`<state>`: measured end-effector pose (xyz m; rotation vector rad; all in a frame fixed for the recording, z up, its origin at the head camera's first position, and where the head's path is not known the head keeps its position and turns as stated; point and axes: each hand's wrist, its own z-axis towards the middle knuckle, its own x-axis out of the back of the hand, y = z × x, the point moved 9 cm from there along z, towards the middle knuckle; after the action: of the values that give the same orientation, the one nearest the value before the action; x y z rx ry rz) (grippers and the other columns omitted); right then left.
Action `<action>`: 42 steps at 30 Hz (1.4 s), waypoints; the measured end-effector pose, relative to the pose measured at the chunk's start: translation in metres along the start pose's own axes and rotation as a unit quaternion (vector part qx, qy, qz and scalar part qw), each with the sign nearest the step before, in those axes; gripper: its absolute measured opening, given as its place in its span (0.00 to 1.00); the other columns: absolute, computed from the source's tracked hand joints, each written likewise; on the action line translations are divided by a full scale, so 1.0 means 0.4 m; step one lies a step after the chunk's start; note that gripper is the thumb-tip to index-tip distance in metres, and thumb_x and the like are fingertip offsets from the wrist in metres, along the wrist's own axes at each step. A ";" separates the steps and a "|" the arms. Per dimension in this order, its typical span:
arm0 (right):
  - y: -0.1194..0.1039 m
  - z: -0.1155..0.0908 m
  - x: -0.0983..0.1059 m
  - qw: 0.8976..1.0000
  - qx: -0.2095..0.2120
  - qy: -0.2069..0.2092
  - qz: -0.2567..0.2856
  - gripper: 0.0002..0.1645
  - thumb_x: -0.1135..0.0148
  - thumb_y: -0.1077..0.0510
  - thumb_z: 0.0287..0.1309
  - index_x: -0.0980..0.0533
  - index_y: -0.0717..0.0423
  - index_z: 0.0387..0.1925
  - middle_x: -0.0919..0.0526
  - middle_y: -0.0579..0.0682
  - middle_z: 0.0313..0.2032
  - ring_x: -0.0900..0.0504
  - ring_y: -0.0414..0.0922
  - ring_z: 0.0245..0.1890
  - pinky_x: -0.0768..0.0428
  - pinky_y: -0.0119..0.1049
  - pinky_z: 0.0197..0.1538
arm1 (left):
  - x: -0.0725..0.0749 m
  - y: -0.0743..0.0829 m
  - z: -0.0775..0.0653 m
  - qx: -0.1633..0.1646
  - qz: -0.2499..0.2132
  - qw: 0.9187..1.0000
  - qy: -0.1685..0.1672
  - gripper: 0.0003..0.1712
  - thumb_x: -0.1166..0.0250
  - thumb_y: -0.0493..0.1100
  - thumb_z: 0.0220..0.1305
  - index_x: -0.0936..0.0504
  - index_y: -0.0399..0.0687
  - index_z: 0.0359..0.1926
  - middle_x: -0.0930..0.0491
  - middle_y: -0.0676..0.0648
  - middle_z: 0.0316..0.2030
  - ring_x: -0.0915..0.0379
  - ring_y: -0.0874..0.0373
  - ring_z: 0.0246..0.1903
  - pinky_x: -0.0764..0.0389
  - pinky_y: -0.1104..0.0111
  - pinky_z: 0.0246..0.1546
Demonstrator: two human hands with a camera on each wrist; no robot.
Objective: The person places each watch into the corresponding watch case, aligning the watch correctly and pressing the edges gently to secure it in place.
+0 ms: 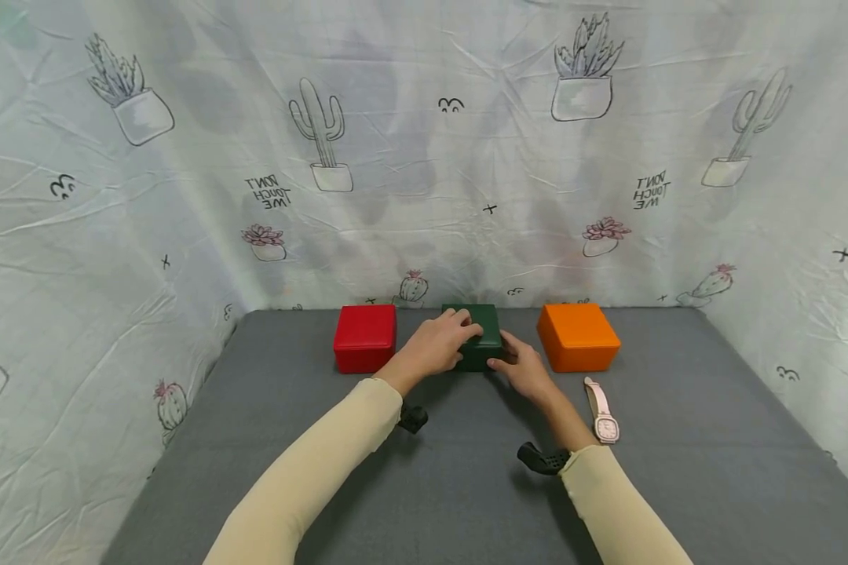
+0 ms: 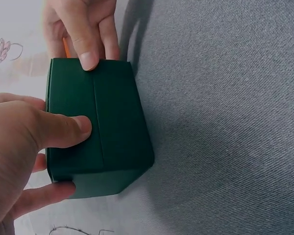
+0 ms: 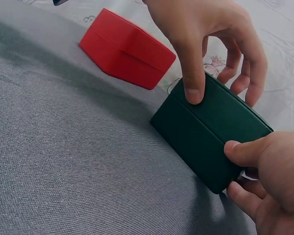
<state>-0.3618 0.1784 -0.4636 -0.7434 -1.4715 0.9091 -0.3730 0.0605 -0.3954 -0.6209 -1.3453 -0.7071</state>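
A dark green box (image 1: 478,361) with a closed lid seam along its front stands at the back of the table, between both hands. Over its left part my left hand (image 1: 434,345) grips it, thumb (image 3: 192,78) on the front face and fingers across the top. From the right end my right hand (image 1: 526,372) holds it, its thumb (image 3: 240,152) pressed on the front near the seam and other fingers around the side. In the left wrist view the green box (image 2: 120,112) shows its front and one end. Its contents are hidden.
To the left stands a red box (image 1: 365,339), to the right an orange box (image 1: 581,337). A pink-strapped wristwatch (image 1: 605,428) lies in front of the orange box. Behind the grey table (image 1: 459,486) hangs a white printed cloth (image 1: 424,157).
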 end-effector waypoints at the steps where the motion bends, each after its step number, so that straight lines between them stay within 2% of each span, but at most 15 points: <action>1: 0.000 0.000 0.001 1.000 -0.001 0.000 -0.002 0.42 0.41 0.61 0.64 0.48 0.58 0.74 0.35 0.62 0.69 0.27 0.58 0.64 0.25 0.51 0.61 | -0.001 -0.001 -0.001 0.001 -0.003 1.000 0.000 0.30 0.29 0.43 0.57 0.26 0.59 0.61 0.27 0.49 0.54 0.30 0.55 0.50 0.18 0.64 0.46; 14: 0.009 -0.005 0.012 1.000 -0.013 0.004 -0.020 0.42 0.42 0.61 0.66 0.50 0.58 0.75 0.34 0.61 0.68 0.28 0.56 0.64 0.25 0.51 0.61 | 0.000 0.012 -0.001 -0.003 -0.025 1.000 -0.002 0.26 0.30 0.41 0.59 0.24 0.54 0.59 0.27 0.48 0.52 0.30 0.56 0.49 0.19 0.65 0.50; 18: 0.008 -0.007 0.008 1.000 -0.009 0.001 -0.025 0.41 0.42 0.60 0.65 0.49 0.58 0.74 0.33 0.61 0.67 0.27 0.56 0.63 0.24 0.51 0.60 | -0.005 0.011 -0.005 -0.002 -0.019 1.000 -0.004 0.25 0.30 0.42 0.59 0.23 0.55 0.58 0.26 0.49 0.51 0.30 0.57 0.48 0.19 0.65 0.49; 21: 0.005 -0.007 0.005 1.000 -0.002 0.000 -0.020 0.41 0.41 0.60 0.65 0.48 0.58 0.74 0.32 0.61 0.67 0.26 0.56 0.62 0.23 0.50 0.59 | -0.005 0.009 -0.004 0.006 0.000 1.000 -0.003 0.24 0.31 0.46 0.60 0.23 0.57 0.57 0.26 0.50 0.51 0.30 0.57 0.47 0.18 0.65 0.45; 25: 0.002 -0.010 0.004 1.000 0.003 -0.002 -0.014 0.41 0.40 0.58 0.65 0.47 0.56 0.74 0.34 0.61 0.68 0.25 0.57 0.62 0.23 0.50 0.60 | 0.002 0.011 0.000 0.019 0.034 0.999 -0.003 0.24 0.33 0.56 0.61 0.22 0.60 0.57 0.25 0.50 0.51 0.29 0.57 0.46 0.18 0.65 0.41; 28: -0.003 -0.019 0.018 1.000 0.008 0.007 -0.011 0.41 0.40 0.55 0.65 0.46 0.57 0.74 0.36 0.61 0.70 0.28 0.58 0.64 0.25 0.52 0.62 | 0.005 0.017 0.005 0.024 0.049 0.998 -0.006 0.27 0.36 0.61 0.61 0.23 0.60 0.59 0.25 0.50 0.53 0.28 0.56 0.48 0.19 0.64 0.45; 34: -0.032 -0.041 0.060 0.999 0.038 0.027 -0.009 0.39 0.41 0.56 0.65 0.44 0.59 0.72 0.39 0.62 0.71 0.33 0.59 0.68 0.29 0.54 0.64 | 0.008 0.037 0.013 0.008 0.042 0.999 0.002 0.32 0.37 0.60 0.63 0.30 0.60 0.66 0.30 0.49 0.63 0.32 0.53 0.60 0.25 0.58 0.59; 37: -0.047 -0.048 0.079 0.998 0.050 0.035 -0.013 0.38 0.40 0.55 0.65 0.42 0.56 0.72 0.37 0.60 0.70 0.32 0.59 0.67 0.29 0.54 0.63 | 0.012 0.045 0.017 -0.001 0.043 0.999 0.011 0.34 0.38 0.60 0.64 0.33 0.60 0.69 0.34 0.49 0.67 0.36 0.53 0.64 0.27 0.57 0.63; 42: -0.077 -0.062 0.112 0.996 0.068 0.048 -0.024 0.36 0.40 0.54 0.64 0.39 0.53 0.71 0.36 0.58 0.70 0.34 0.59 0.68 0.27 0.55 0.62 | 0.013 0.060 0.024 -0.016 0.055 0.998 0.017 0.36 0.40 0.61 0.65 0.35 0.59 0.70 0.35 0.48 0.69 0.37 0.52 0.66 0.30 0.57 0.65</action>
<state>-0.3399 0.2049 -0.4148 -0.6401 -1.3230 0.9151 -0.3604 0.0830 -0.3891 -0.7003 -1.2615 -0.6477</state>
